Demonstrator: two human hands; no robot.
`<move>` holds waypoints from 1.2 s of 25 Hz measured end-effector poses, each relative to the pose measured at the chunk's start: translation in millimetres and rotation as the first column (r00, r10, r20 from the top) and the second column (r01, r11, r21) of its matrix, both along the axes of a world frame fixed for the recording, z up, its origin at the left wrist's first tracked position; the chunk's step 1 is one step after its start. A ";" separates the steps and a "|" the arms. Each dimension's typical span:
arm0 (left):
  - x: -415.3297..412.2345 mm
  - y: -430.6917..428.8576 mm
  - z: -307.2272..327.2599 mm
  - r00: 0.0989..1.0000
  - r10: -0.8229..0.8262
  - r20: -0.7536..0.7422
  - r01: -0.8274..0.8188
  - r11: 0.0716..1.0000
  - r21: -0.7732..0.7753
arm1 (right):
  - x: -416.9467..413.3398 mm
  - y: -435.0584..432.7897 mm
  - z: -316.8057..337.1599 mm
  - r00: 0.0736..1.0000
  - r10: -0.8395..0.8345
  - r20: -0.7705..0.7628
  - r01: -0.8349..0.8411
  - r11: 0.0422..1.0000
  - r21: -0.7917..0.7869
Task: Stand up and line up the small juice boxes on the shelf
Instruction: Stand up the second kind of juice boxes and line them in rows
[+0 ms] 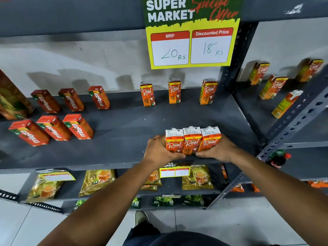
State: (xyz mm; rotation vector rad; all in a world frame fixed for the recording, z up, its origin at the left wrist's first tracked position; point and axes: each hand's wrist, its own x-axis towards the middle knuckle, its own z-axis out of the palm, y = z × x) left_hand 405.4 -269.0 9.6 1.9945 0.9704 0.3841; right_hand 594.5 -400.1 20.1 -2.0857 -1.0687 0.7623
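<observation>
Three small orange Real juice boxes stand upright, pressed side by side, near the front edge of the grey shelf. My left hand grips the left end of this row and my right hand grips the right end, squeezing them together. At the back of the shelf three more Real boxes stand upright and spaced apart. On the left, two rows of red Maaza boxes stand upright.
A yellow-green price sign hangs above the back row. A large carton is at far left. The adjoining shelf on the right carries more Real boxes. Tea pouches fill the shelf below. A slotted steel upright runs diagonally at right.
</observation>
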 end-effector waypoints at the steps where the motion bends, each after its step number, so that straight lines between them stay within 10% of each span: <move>1: -0.4 -0.3 2.5 1.000 -0.005 0.003 0.005 1.000 0.001 | -0.3 0.1 0.2 1.000 -0.003 -0.007 0.003 1.000 0.005; 30: -2.9 -2.0 6.1 0.998 -0.056 -0.016 0.055 0.998 -0.035 | -5.8 -4.5 5.4 1.000 -0.004 -0.030 0.003 0.999 -0.048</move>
